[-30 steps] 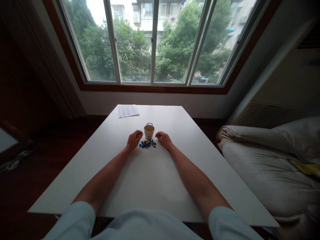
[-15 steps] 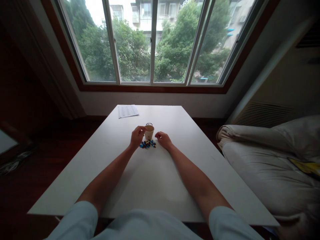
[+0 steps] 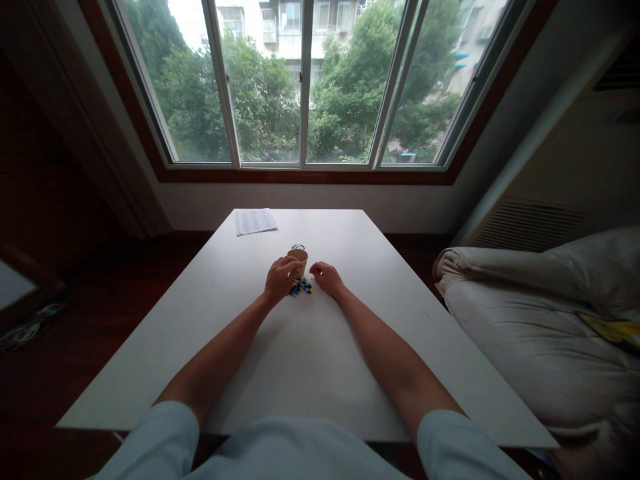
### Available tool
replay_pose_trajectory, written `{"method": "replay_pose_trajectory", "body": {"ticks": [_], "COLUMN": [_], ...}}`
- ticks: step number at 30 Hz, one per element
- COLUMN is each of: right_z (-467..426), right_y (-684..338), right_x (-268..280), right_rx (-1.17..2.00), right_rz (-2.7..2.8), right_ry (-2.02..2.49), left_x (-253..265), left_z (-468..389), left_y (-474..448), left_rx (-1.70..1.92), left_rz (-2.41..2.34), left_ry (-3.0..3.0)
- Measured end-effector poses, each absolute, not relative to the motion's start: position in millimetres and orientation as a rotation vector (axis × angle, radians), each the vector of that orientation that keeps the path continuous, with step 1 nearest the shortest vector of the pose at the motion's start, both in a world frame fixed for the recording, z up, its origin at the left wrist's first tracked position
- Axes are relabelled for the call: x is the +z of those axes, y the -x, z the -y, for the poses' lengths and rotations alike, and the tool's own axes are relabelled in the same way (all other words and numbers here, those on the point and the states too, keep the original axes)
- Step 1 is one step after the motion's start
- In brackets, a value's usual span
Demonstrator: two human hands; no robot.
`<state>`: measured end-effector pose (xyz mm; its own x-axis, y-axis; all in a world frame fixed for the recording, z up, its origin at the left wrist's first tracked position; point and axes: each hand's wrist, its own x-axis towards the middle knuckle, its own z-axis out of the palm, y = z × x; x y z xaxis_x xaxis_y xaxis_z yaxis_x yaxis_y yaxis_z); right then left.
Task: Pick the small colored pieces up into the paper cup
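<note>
A paper cup stands upright on the white table, its brown inside showing at the rim. Just in front of it lies a small pile of blue, dark and yellowish bead-like pieces. My left hand hovers at the pile's left side and covers part of the cup and pile; its fingers point right, bent and a little apart, with nothing visible between them. To the right of the cup, my right hand rests on the table with curled fingers pressed together. What they hold, if anything, is too small to make out.
Behind the cup lies a thin dark loop. Printed sheets lie at the table's far left corner. A window is beyond the table, and a sofa with a pale cover stands on the right.
My left hand has moved from the cup's rim down and right, in front of the cup and over the pile's left part. My right hand has stayed put.
</note>
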<state>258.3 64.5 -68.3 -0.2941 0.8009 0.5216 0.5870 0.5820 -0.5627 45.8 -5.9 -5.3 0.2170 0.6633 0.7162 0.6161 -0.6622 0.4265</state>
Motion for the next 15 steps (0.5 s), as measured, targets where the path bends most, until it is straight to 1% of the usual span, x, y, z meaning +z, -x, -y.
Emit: {"method": "replay_pose_trajectory", "body": {"ticks": [8, 15], "right_z": [-61.5, -64.1], "right_y": [-257.3, -258.1], "right_x": [-65.2, -68.2], "right_rx": [0.326, 0.324], "right_rz": [2.012, 2.018], "right_ry": [1.126, 1.083], "left_x": [-8.0, -11.6], "left_z": [6.8, 2.2], "left_y": [-48.5, -47.3], "left_rx": [1.331, 1.389], "left_rz": [-1.313, -1.342], "left_ry": [-2.545, -2.539]}}
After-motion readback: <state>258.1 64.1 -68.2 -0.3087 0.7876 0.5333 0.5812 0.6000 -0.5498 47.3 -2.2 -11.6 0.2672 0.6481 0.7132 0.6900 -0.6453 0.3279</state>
